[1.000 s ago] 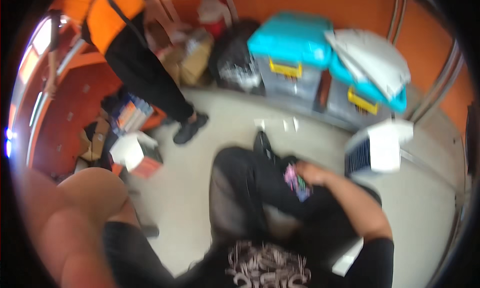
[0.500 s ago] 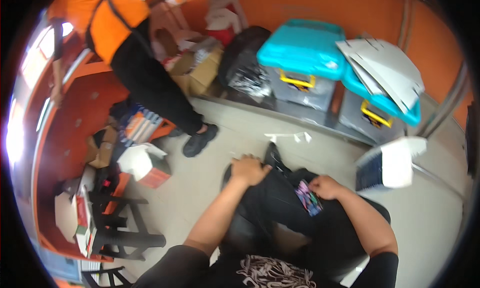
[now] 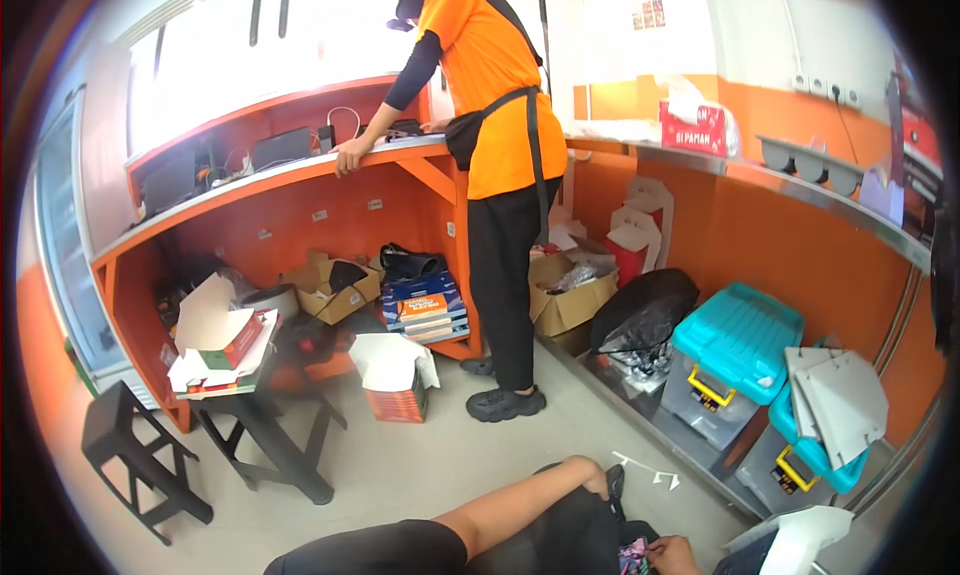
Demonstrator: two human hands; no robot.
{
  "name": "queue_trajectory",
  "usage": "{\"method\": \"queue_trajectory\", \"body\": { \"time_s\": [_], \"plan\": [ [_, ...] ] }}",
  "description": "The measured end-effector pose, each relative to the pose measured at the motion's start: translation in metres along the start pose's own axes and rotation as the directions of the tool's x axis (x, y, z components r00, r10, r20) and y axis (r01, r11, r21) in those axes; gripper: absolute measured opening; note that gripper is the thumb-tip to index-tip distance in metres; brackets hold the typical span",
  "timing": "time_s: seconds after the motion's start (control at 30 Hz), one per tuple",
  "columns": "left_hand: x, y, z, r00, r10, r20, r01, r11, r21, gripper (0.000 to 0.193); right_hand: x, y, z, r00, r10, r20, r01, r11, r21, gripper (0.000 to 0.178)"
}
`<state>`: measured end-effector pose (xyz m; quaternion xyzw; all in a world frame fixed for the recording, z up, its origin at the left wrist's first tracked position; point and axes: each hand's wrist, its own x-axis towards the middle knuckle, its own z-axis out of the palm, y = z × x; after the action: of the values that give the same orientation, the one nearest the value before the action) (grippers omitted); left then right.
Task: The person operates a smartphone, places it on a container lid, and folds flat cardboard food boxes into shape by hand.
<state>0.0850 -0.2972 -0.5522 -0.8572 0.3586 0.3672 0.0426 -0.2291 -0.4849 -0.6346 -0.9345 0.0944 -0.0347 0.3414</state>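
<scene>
I sit with my black-trousered legs in front of me. My left hand (image 3: 590,472) rests over my left knee, its fingers bent down across the cloth with no object seen in them. At the lower edge, my right hand (image 3: 672,555) pinches the side of a small flat thing with a pink, purple and green pattern (image 3: 632,557), lying against my right thigh. Its lower part is cut off by the picture's edge, and its kind cannot be made out. A black shoe (image 3: 615,485) shows just past my left hand.
A person in an orange shirt (image 3: 500,125) stands at the orange counter (image 3: 230,180). Black stools (image 3: 135,455) and an opened carton (image 3: 395,390) stand at left. Turquoise-lidded bins (image 3: 735,340) sit on the low right shelf. White scraps (image 3: 650,470) lie on the floor.
My view has swung up and left, so the counter and the standing person show more fully. My left hand's fingers now hang over the knee; my right hand stays at the patterned thing.
</scene>
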Motion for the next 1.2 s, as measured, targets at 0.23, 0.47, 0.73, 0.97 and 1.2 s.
{"method": "queue_trajectory", "body": {
  "time_s": [0.23,0.47,0.73,0.97,1.2],
  "plan": [
    [-0.064,0.002,-0.003,0.986,0.081,-0.145,-0.064,0.991,0.118,0.074,0.006,0.013,-0.019,0.996,-0.07,0.046,0.062,0.986,0.155,0.028],
    [-0.083,0.013,0.004,0.967,0.137,-0.215,-0.115,0.987,0.111,0.067,-0.016,0.156,-0.017,0.938,0.34,0.069,-0.279,0.858,-0.432,0.029],
    [-0.053,0.0,0.015,0.919,0.284,-0.273,-0.25,0.956,0.15,0.048,-0.016,0.174,-0.039,0.717,0.689,0.108,-0.562,0.663,-0.495,0.039],
    [-0.061,-0.007,0.006,0.933,0.24,-0.27,-0.199,0.965,0.172,0.05,-0.004,0.177,-0.037,0.6,0.791,0.117,-0.645,0.565,-0.515,0.049],
    [-0.035,0.01,0.014,0.891,0.228,-0.392,-0.185,0.972,0.146,0.05,0.014,0.245,0.008,0.098,0.992,-0.078,-0.901,0.055,-0.431,0.058]
  ]
}}
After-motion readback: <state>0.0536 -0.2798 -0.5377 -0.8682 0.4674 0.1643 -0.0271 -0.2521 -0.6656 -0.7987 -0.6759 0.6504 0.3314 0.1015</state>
